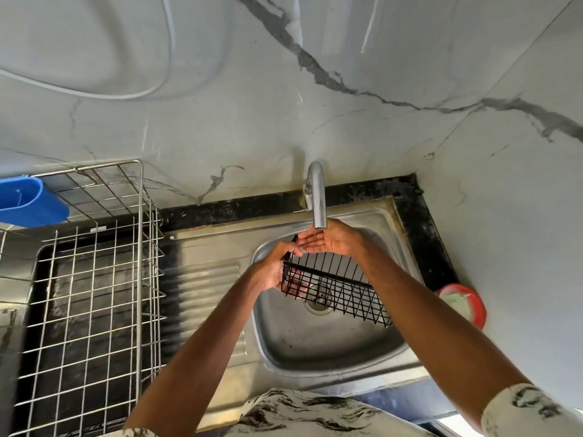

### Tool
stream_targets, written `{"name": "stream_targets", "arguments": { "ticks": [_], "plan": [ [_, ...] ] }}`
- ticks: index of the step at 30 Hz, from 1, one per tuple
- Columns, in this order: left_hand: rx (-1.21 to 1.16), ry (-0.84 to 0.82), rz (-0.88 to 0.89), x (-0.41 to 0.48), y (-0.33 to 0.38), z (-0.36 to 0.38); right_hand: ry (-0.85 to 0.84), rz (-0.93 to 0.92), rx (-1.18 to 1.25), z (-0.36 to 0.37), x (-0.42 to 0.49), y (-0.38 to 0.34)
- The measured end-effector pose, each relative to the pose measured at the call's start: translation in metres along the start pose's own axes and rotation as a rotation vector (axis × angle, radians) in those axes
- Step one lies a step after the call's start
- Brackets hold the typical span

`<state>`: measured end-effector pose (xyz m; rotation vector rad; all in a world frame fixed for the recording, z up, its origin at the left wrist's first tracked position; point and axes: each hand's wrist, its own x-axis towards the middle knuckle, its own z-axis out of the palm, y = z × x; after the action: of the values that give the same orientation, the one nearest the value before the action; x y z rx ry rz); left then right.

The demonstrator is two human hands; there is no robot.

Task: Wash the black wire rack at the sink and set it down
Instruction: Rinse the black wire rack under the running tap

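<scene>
The black wire rack [339, 293] hangs over the steel sink basin [331, 345], tilted down to the right. My left hand [277, 268] grips its left end, fingers curled round the rim. My right hand [325, 239] is cupped palm up right under the spout of the chrome tap [318, 197], above the rack's far rim, holding nothing. My right forearm crosses over the rack's right end and hides part of it. No clear stream of water shows.
A silver wire dish rack [94, 294] stands on the left beside the ribbed drainboard [202, 279]. A blue plastic holder [28, 201] hangs on its back left corner. A red round tub [463, 302] sits at the sink's right. The marble wall rises behind.
</scene>
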<state>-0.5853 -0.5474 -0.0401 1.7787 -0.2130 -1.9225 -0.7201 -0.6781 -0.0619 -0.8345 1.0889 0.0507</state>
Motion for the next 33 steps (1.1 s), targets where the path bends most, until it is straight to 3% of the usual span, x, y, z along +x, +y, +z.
{"name": "stream_targets", "arguments": {
  "ticks": [9, 12, 17, 22, 28, 30, 33],
  "plan": [
    [-0.008, -0.005, 0.107, -0.01, 0.008, 0.001, 0.034, 0.029, -0.43, -0.029, -0.011, 0.014],
    [0.04, -0.003, 0.105, -0.016, 0.014, 0.003, 0.037, 0.01, -0.372, -0.018, -0.01, 0.012],
    [0.131, 0.025, 0.145, 0.009, 0.015, -0.005, -0.107, -0.035, -0.04, 0.002, 0.006, 0.0],
    [0.274, 0.06, 0.271, -0.036, 0.033, 0.001, -0.202, -0.06, -0.276, -0.013, 0.01, 0.019],
    [0.346, 0.074, 0.348, -0.033, 0.033, -0.002, -0.018, -0.017, -0.401, -0.026, 0.009, 0.037],
    [0.348, 0.078, 0.357, -0.035, 0.033, -0.002, 0.105, -0.208, -0.604, -0.028, 0.005, 0.039],
    [0.347, 0.084, 0.344, -0.039, 0.037, -0.007, 0.35, -0.732, -1.059, -0.025, -0.007, 0.041]
  ]
}}
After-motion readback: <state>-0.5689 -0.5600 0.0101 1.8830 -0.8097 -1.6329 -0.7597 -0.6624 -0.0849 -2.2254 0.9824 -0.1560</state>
